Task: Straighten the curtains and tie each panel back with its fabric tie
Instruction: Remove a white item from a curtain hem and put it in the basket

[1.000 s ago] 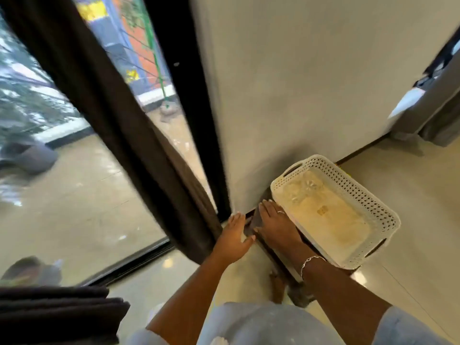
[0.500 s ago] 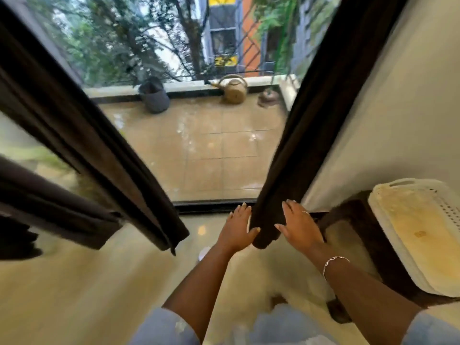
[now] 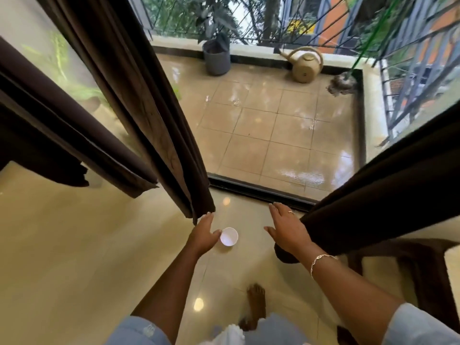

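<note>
Left hand: left hand (image 3: pixel 202 234) is held out low over the floor (image 3: pixel 74 245), fingers straight and loosely together, thumb out to the side, holding nothing.
Left hand contact: fingertips reach the bottom corner of the middle curtain panel (image 3: pixel 149 108); cannot tell if they touch the hem.
Right hand: right hand (image 3: pixel 286 230) is flat and wide, fingers straight, palm down, holding nothing.
Right hand contact: its outer edge lies along the lower end of the right curtain panel (image 3: pixel 385 195), in front of the cloth; no fingers curl round it.
Curtains: three dark brown panels. The middle one hangs in loose folds. The far-left curtain panel (image 3: pixel 44 128) hangs well apart from both hands. The right panel's bunched hem sits just under the right wrist.
Worn: bracelet (image 3: pixel 321 261) on the right wrist, ring (image 3: pixel 291 212) on a right finger.
Floor: white cup (image 3: pixel 229 236) stands upright between the hands, just beside the left thumb. Bare foot (image 3: pixel 256 305) below it.
Right edge: dark wooden stand (image 3: pixel 418 265), partly cut off.
Through the glass: wet tiled balcony (image 3: pixel 273 125) with a grey plant pot (image 3: pixel 216 57), tan watering can (image 3: pixel 305 66) and mop (image 3: pixel 342 82) by the far wall.
</note>
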